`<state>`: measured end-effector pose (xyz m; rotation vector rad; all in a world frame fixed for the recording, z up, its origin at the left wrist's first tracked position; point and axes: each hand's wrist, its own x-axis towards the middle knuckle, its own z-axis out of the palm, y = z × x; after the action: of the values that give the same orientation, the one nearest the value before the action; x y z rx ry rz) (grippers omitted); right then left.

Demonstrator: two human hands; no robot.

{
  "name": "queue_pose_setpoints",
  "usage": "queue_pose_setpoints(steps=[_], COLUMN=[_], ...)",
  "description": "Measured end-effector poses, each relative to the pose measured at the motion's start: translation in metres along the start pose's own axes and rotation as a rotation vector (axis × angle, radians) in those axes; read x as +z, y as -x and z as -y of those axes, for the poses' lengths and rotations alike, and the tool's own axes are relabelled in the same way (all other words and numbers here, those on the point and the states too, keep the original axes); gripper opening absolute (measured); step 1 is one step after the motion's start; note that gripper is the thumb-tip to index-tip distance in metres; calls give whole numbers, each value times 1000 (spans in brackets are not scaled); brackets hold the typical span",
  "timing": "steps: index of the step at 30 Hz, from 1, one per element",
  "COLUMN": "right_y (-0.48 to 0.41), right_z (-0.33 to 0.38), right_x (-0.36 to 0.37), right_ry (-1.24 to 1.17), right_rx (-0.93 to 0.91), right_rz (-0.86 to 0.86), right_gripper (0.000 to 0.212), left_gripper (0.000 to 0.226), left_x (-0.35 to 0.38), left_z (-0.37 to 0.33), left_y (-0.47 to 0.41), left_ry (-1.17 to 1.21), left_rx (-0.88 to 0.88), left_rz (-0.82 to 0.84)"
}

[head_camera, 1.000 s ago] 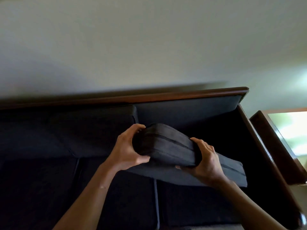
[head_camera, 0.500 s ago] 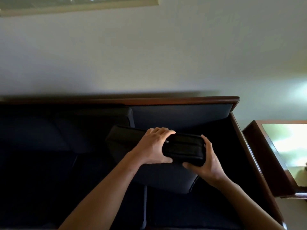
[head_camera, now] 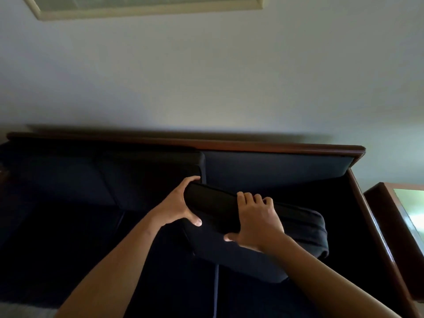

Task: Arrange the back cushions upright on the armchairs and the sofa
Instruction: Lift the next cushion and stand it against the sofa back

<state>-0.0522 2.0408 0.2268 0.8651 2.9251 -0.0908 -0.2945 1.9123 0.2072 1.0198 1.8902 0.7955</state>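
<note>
A dark navy back cushion (head_camera: 300, 228) is held above the right seat of the sofa (head_camera: 275, 173), its top edge towards me and tilted down to the right. My left hand (head_camera: 176, 208) grips the cushion's left end. Over its top edge, near the middle, my right hand (head_camera: 257, 222) is clamped. Behind the cushion the sofa's bare blue backrest panel shows. Another back cushion (head_camera: 137, 177) stands upright against the backrest on the left.
The sofa has a dark wooden frame (head_camera: 275, 146) along the top and the right arm. A wooden side table (head_camera: 390, 203) with a shiny top stands to the right. A framed picture (head_camera: 146, 8) hangs on the pale wall.
My left hand has shifted from the cushion's middle to its left end. My right hand has moved onto the top edge. The cushion has moved to the right, nearer the right arm.
</note>
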Motion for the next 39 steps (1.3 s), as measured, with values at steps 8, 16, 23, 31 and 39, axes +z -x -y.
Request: queue_pose_setpoints(steps=[8, 16, 23, 31, 39], right_y=[-17, 12, 53, 95, 113], right_z=[12, -27, -99, -171, -212], right_x=[7, -7, -9, 70, 131], right_ry=[72, -15, -385, -790, -1453], right_rx=[58, 86, 138, 187, 450], right_rz=[-100, -219, -468, -181, -224], right_gripper=[116, 108, 105, 110, 99], left_gripper=[94, 84, 78, 94, 87], left_x=[13, 29, 41, 154, 272], left_z=[51, 7, -109, -160, -132], left_y=[-11, -4, -2, -42, -90], left_ry=[290, 227, 17, -495, -575], left_rx=[-58, 123, 317, 387, 465], left_rz=[4, -152, -191, -139, -109])
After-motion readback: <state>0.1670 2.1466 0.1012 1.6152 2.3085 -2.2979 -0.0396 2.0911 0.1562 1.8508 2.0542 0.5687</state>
